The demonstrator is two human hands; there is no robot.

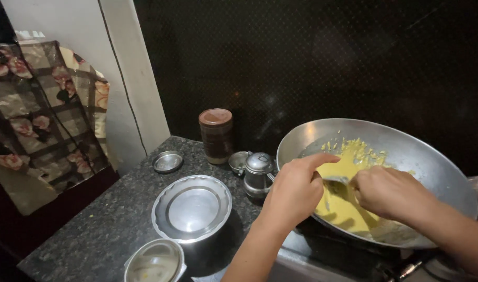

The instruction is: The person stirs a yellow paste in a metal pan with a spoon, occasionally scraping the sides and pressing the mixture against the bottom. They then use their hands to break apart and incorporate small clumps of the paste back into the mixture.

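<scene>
While the right hand (387,193) has its fingers closed round a spoon (337,180) down in the yellow batter (348,201), the left hand (294,190) pokes one extended finger at the spoon bowl, probably scraping it, over the steel wok (406,151).

Wok (432,151): silver-grey metal, holding pale yellow batter (343,203). Bench (108,224): dark speckled granite. Jar (216,136) at 12 o'clock of the silver lidded pot (193,209): brown with reddish-brown lid. Curtain (40,125) at 9 o'clock: brown check with pink flowers. Wall (327,62): black, finely dotted.
</scene>
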